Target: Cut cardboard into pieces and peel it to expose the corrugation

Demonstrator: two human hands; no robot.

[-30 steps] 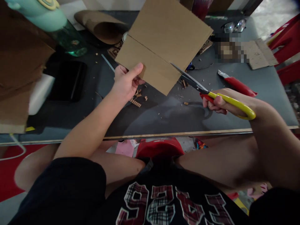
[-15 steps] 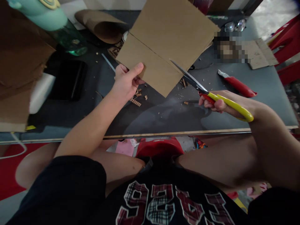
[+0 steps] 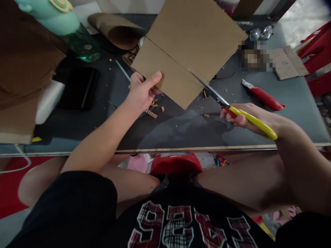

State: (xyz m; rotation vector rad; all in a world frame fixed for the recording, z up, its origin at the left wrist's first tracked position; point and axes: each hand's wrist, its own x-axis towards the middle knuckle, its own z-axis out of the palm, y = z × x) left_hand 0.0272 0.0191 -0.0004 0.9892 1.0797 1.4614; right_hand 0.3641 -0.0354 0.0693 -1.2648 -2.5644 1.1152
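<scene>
My left hand pinches the near left edge of a brown cardboard sheet, thumb on top and fingers beneath. A dark line or slit runs across the sheet from its left edge toward the scissors. In my right hand are scissors with yellow and red handles. One blade lies over the cardboard, its tip near the end of the dark line; the other blade is mostly hidden. Small cardboard scraps lie on the table under the sheet.
A red utility knife lies at the right, near glasses and a corrugated cardboard piece. At the left stand a green bottle and a cardboard box, with a black flat object beside them. The table edge is close to my lap.
The whole view has shifted slightly. Both hands keep their holds, and the scissors and cardboard stay in nearly the same position to each other.
</scene>
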